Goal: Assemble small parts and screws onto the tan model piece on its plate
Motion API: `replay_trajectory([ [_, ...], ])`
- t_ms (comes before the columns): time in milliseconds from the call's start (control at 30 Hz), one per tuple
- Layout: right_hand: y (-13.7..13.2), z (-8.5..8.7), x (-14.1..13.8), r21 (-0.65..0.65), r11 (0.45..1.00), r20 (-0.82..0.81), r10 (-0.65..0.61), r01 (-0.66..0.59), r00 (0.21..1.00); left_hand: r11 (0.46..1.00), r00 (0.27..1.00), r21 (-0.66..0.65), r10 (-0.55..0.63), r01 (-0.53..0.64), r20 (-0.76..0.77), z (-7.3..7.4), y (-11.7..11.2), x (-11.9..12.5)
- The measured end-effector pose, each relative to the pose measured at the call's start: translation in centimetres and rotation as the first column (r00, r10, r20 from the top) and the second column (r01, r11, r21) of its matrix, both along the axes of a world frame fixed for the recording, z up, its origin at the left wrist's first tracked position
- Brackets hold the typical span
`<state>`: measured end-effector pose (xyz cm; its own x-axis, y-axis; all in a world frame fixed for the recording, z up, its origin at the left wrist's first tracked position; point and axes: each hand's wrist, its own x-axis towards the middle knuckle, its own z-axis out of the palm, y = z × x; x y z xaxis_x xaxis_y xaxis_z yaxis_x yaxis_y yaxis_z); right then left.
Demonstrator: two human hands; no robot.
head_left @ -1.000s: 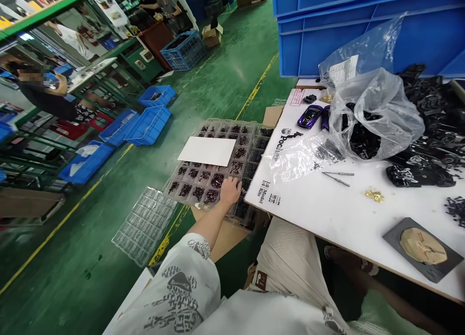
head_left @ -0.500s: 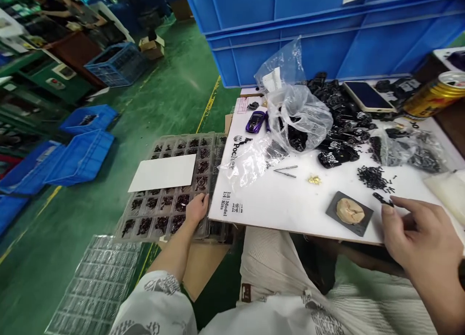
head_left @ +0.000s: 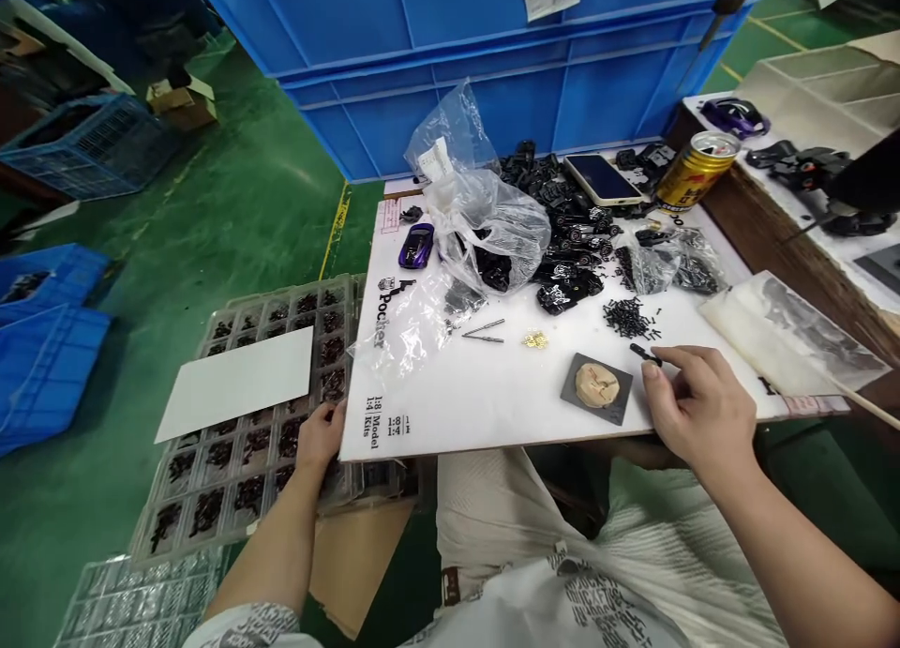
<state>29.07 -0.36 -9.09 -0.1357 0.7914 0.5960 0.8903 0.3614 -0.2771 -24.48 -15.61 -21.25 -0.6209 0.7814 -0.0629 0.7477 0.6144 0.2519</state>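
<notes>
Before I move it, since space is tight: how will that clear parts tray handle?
The tray looks thin, so it probably flexes if lifted by an edge. Its full pockets likely add weight, and the small dark parts, with no lid visible, could spill.

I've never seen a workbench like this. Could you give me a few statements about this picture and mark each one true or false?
The left hand rests on a clear plastic compartment tray of small dark parts: true.
A smartphone lies among loose black parts: true.
The purple model car is inside the plastic bag: false, it lies on the white board beside the bag.
The right hand is gripping the drink can: false, its fingers are at a small black part above the board.
</notes>
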Motion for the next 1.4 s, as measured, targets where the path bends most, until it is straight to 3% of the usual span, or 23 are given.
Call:
replay_trajectory([
  [100, 0.0, 0.0, 0.0, 0.01, 1.0, 0.009, 0.005, -0.005, 1.0, 0.982, 0.99, 0.127, 0.141, -0.137, -0.022, 0.9, -0.2, -0.3],
  [167, 0.0, 0.1, 0.0, 0.014, 1.0, 0.013, 0.009, -0.009, 1.0, 0.946, 0.975, 0.255, 0.216, -0.198, -0.046, 2.4, 0.1, -0.7],
  [233, 0.0, 0.1, 0.0, 0.017, 1.0, 0.014, 0.011, -0.012, 1.0, 0.892, 0.96, 0.391, 0.272, -0.226, -0.065, 5.1, 0.9, -1.1],
  [333, 0.0, 0.2, 0.0, 0.017, 1.0, 0.011, 0.016, -0.016, 1.0, 0.814, 0.962, 0.553, 0.262, -0.178, -0.077, 10.7, 3.1, 0.0],
  [400, 0.0, 0.2, 0.0, 0.01, 1.0, 0.0, 0.02, -0.02, 1.0, 0.77, 0.984, 0.638, 0.135, -0.027, -0.121, 14.6, 5.4, 2.7],
  [433, 0.0, 0.2, 0.0, 0.004, 1.0, -0.007, 0.023, -0.023, 1.0, 0.699, 0.971, 0.683, -0.072, 0.211, -0.226, 16.2, 6.7, 4.7],
  [467, 0.0, 0.2, 0.0, -0.002, 1.0, -0.015, 0.025, -0.025, 1.0, 0.648, 0.938, 0.68, -0.198, 0.344, -0.285, 17.5, 8.3, 7.0],
  [533, 0.0, 0.2, 0.0, -0.009, 0.999, -0.024, 0.03, -0.03, 0.999, 0.56, 0.786, 0.563, -0.527, 0.608, -0.324, 18.8, 11.7, 12.3],
  [633, 0.0, 0.3, 0.1, -0.008, 0.999, -0.033, 0.043, -0.043, 0.999, 0.404, 0.551, 0.403, -0.747, 0.821, -0.373, 18.3, 16.4, 19.9],
  [667, 0.0, 0.3, 0.2, -0.009, 0.999, -0.033, 0.051, -0.051, 0.998, 0.377, 0.497, 0.344, -0.773, 0.86, -0.394, 17.8, 17.6, 21.7],
  [767, 0.0, 0.2, 0.3, -0.006, 0.997, -0.028, 0.078, -0.078, 0.997, 0.364, 0.466, 0.304, -0.783, 0.881, -0.412, 16.0, 20.1, 24.7],
  [867, 0.1, 0.2, 0.3, -0.002, 0.996, -0.026, 0.084, -0.084, 0.996, 0.367, 0.48, 0.328, -0.78, 0.871, -0.402, 15.1, 21.2, 24.6],
  [1000, 0.0, 0.2, 0.3, -0.005, 0.996, -0.045, 0.091, -0.091, 0.995, 0.352, 0.477, 0.369, -0.813, 0.86, -0.334, 15.1, 21.7, 23.4],
  [1167, 0.0, 0.5, 0.4, -0.019, 0.993, -0.06, 0.114, -0.116, 0.992, 0.352, 0.497, 0.605, -0.864, 0.715, -0.085, 16.3, 21.3, 22.5],
  [1300, -0.1, 0.6, 0.9, -0.039, 0.979, -0.18, 0.188, -0.198, 0.966, 0.376, 0.436, 0.753, -0.89, 0.539, 0.133, 17.5, 20.4, 22.0],
  [1400, -0.1, 0.4, 1.1, -0.024, 0.971, -0.359, 0.214, -0.238, 0.909, 0.404, 0.377, 0.766, -0.898, 0.501, 0.227, 17.8, 19.7, 21.5],
])
